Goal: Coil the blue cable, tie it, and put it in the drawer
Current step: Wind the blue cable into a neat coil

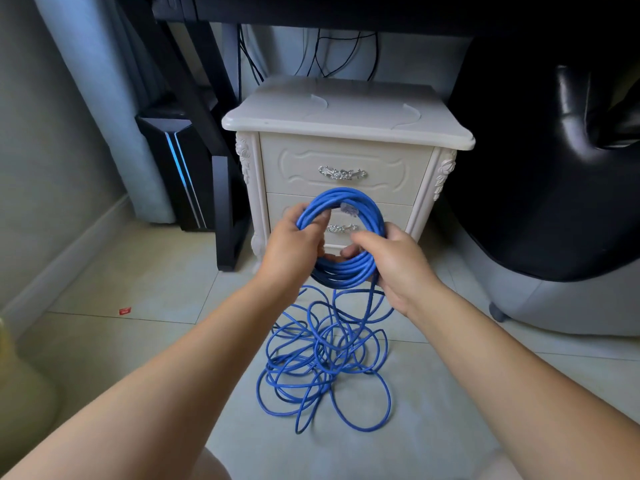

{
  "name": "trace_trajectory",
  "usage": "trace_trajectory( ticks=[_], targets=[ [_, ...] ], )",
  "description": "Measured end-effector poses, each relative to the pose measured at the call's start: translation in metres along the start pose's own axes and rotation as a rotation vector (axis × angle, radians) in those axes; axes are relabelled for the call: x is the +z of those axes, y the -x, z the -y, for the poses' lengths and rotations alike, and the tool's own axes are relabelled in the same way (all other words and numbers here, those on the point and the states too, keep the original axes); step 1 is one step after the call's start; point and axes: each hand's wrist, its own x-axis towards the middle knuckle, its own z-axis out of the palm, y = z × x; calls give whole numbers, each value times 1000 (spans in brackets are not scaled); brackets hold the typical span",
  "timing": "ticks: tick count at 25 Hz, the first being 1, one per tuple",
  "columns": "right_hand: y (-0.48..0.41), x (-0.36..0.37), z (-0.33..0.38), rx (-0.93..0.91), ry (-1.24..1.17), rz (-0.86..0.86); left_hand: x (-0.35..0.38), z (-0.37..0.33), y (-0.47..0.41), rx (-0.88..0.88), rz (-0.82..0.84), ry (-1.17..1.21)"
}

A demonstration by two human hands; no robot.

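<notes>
The left hand [294,239] and right hand [398,263] curl their fingers [348,251] round the blue cable [341,196] coil, held before the closed drawer [341,157]. Much slack lies tangled on the floor [138,306]. Keep loops equal and untwist slack first.

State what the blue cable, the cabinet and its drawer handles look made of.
The blue cable: flexible plastic jacket, smooth, bends in loose loops. The cabinet: likely painted wood or board, cream satin sheen, carved trim. The drawer handle: probably metal, silvery and glinting.
</notes>
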Motion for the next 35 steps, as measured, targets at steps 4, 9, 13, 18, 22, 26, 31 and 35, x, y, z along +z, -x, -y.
trace_trajectory(
  ticks=[4, 9, 13, 18, 22, 26, 31, 35],
  targets=[
    [-5, -12, 5, -132, 236, -106, -2, -2, 0, -55, 137, -145],
    [-2, -16, 10, -316, 787, -66, -6, -9, 8, 223, 288, -422],
    [2, -11, 12, -464, 953, -13, -2, -7, 8, 368, 199, -621],
    [3, -14, 15, -347, 813, -15, 4, -4, 3, 284, 95, -548],
    [6, -21, 17, -241, 883, -12, 7, -3, 2, 150, 3, -411],
    [11, -21, 14, -65, 505, 15, 5, -5, -4, 15, -127, -151],
    [8, -1, -6, -86, 92, -165, 21, 1, 13, -188, -112, 216],
    [7, -10, 0, -123, 68, -168, 12, -3, 11, -244, 57, 29]
  ],
)
